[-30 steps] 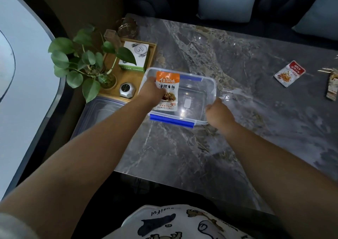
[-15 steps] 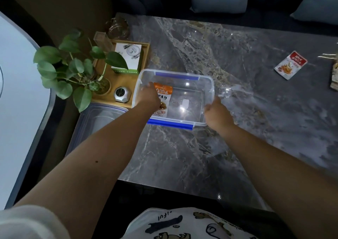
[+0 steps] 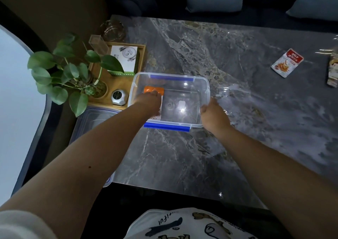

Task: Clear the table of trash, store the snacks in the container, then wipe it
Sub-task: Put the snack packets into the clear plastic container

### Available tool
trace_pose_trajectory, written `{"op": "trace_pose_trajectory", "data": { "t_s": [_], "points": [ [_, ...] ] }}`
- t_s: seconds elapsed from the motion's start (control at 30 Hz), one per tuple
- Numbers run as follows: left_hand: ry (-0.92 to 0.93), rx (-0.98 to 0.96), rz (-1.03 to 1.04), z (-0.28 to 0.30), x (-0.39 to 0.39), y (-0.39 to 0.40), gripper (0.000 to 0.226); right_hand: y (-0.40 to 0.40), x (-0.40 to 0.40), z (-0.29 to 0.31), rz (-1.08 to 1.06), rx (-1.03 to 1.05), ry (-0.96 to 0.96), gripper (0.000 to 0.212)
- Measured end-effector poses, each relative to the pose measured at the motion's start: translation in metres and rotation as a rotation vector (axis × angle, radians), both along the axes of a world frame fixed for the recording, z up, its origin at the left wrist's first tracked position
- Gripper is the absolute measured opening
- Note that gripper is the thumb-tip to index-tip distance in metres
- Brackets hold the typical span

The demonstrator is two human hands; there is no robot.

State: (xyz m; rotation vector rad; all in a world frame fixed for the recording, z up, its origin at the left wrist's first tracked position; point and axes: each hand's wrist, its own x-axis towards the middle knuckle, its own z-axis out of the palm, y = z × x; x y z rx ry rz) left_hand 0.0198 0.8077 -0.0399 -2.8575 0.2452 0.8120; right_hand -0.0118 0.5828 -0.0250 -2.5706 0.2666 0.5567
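Note:
A clear plastic container (image 3: 207, 87) with blue clips stands on the grey marble table (image 3: 182, 158). My left hand (image 3: 148, 102) is down inside it at the left, fingers on an orange-and-white snack packet (image 3: 154, 90) that lies flat on the bottom; the hand hides most of the packet. My right hand (image 3: 213, 114) grips the container's near right corner. A red-and-white snack packet (image 3: 287, 63) lies far right on the table, and another packet (image 3: 332, 71) is cut off by the right edge.
A wooden tray (image 3: 141, 59) left of the container holds a potted plant (image 3: 73, 72), a white box and a small silver object. The container's lid (image 3: 91, 121) lies by the table's left edge. A glass (image 3: 112, 30) stands at the back left corner. Sofa cushions lie behind.
My left hand has lowered the orange packet from above the rim down to the container's bottom. My right hand has stayed on the corner.

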Motion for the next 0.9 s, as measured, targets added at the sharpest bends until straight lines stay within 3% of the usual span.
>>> {"op": "trace_pose_trajectory", "data": {
  "t_s": [0.33,0.57,0.8,0.9],
  "points": [
    [0.001,-0.021,-0.029,0.002,-0.001,0.011,0.067,0.0,0.001,-0.005,-0.014,-0.026,-0.002,0.046],
    [0.033,-0.102,-0.017,0.004,0.001,0.015,0.078,-0.001,0.001,-0.002,-0.01,-0.058,0.018,0.047],
    [-0.015,-0.194,0.019,0.025,-0.008,0.006,0.063,-0.008,-0.002,0.009,-0.034,0.086,0.039,0.07],
    [-0.086,-0.242,0.05,0.041,-0.014,-0.006,0.059,-0.016,-0.005,0.019,0.019,0.095,0.004,0.067]
  ]
}}
